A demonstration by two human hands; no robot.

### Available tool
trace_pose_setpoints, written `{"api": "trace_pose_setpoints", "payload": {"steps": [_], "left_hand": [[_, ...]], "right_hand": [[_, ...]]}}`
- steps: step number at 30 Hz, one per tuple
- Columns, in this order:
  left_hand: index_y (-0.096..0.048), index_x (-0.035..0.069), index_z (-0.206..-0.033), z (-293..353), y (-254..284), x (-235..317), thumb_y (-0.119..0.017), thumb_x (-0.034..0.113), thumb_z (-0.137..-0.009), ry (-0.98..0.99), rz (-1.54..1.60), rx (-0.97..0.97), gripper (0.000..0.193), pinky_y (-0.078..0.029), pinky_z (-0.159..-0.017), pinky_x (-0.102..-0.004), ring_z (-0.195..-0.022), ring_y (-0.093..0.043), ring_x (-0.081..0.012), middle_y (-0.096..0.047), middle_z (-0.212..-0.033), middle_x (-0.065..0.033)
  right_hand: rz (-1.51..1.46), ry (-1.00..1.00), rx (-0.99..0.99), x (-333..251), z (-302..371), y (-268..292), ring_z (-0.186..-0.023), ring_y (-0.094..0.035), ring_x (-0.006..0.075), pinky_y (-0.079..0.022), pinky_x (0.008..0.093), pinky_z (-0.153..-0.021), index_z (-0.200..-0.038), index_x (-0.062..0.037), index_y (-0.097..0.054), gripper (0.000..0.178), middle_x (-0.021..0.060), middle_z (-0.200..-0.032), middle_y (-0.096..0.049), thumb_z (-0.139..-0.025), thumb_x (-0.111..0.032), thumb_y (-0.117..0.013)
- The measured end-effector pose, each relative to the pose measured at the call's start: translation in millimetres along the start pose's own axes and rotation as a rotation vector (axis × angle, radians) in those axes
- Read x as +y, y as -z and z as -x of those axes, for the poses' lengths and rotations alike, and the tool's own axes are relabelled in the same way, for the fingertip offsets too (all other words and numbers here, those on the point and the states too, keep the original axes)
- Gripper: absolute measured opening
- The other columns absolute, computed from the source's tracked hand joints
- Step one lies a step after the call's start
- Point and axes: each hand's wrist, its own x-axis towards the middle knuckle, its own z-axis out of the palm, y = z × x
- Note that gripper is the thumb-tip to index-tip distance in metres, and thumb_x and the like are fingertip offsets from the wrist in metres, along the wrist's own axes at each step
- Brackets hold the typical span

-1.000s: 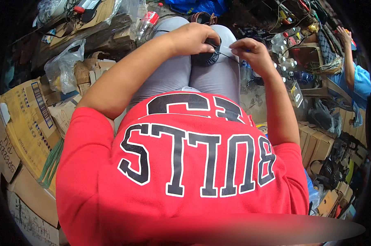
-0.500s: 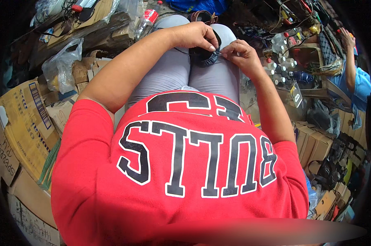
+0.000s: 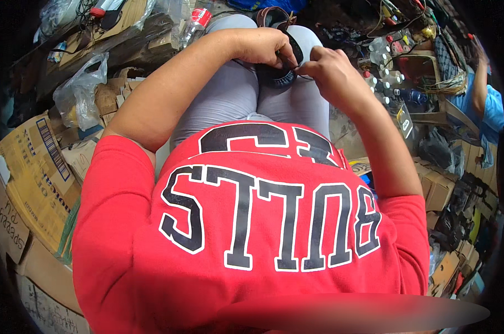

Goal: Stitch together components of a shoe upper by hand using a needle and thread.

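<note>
A dark shoe [image 3: 277,79] with a black sole rests between my thighs, its stitched-looking rounded end toward me. A brown leather strapped part [image 3: 274,18] shows beyond it at my knees; I cannot tell whether both belong to one shoe. My left hand [image 3: 263,47] is closed over the shoe from the left, thumb and fingers bent down at its edge. Against the same edge on the right, my right hand [image 3: 331,72] is pinched shut. Whatever is between its fingertips is too small to make out. The grey trousers [image 3: 213,92] on my legs lie beneath.
Plastic bottles [image 3: 383,78] stand to the right of my legs. Another person's arm [image 3: 479,83] and blue clothing show at the far right. Cardboard boxes [image 3: 35,178] and a clear plastic bag [image 3: 82,94] crowd the left. A red-labelled bottle [image 3: 197,25] lies beyond my left knee.
My right hand has turned and risen slightly, its back now more toward me, and the right elbow has swung outward. The left hand stays at the shoe. The other person's raised hand has shifted slightly.
</note>
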Motion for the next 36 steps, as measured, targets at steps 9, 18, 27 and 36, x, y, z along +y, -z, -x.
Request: {"api": "trace_pose_setpoints", "payload": {"steps": [9,18,27,36], "left_hand": [[-0.06,0.002,-0.092,0.7,-19.3,3.5,-0.074,0.007,-0.067,0.097,-0.045,0.481,0.029,-0.048,-0.073,-0.0296,-0.079,-0.061,-0.0201,-0.064,-0.087,-0.0088],[-0.061,0.0,-0.091,107.7,-15.2,30.7,-0.068,0.02,-0.077,0.34,-0.046,0.212,0.025,-0.047,-0.072,-0.0335,-0.08,-0.061,-0.0248,-0.062,-0.086,-0.0142],[-0.056,0.002,-0.072,74.1,-4.4,32.4,-0.048,0.028,-0.094,-0.034,1.112,0.919,0.035,-0.042,-0.081,-0.0317,-0.073,-0.051,-0.0167,-0.043,-0.07,-0.0035],[-0.04,0.014,-0.058,95.5,-0.9,-28.8,-0.043,0.035,-0.094,-0.218,1.835,0.603,0.041,-0.04,-0.063,-0.0356,-0.045,-0.031,-0.0192,-0.025,-0.047,0.0006]], "right_hand": [[-0.315,-0.126,-0.036,9.8,-19.0,-19.7,-0.078,-0.063,0.0265,-0.049,0.0321,-0.072,-0.088,-0.0112,-0.07,0.013,0.0136,-0.081,-0.063,-0.077,-0.015,-0.066],[-1.716,-0.368,0.658,77.1,99.4,28.8,-0.067,-0.048,0.0156,-0.043,0.043,-0.085,-0.1,-0.008,-0.055,0.023,0.0013,-0.072,-0.05,-0.091,-0.029,-0.051],[-0.717,-0.774,0.007,117.4,155.0,9.2,-0.085,-0.053,0.0066,-0.041,0.0207,-0.075,-0.112,-0.0055,-0.064,0.03,-0.0019,-0.097,-0.064,-0.088,-0.023,-0.061],[0.185,-0.597,-0.01,114.9,177.8,-23.7,-0.068,-0.053,0.0345,-0.035,0.0397,-0.072,-0.068,-0.0055,-0.054,0.04,0.0122,-0.068,-0.059,-0.09,-0.039,-0.05]]}}
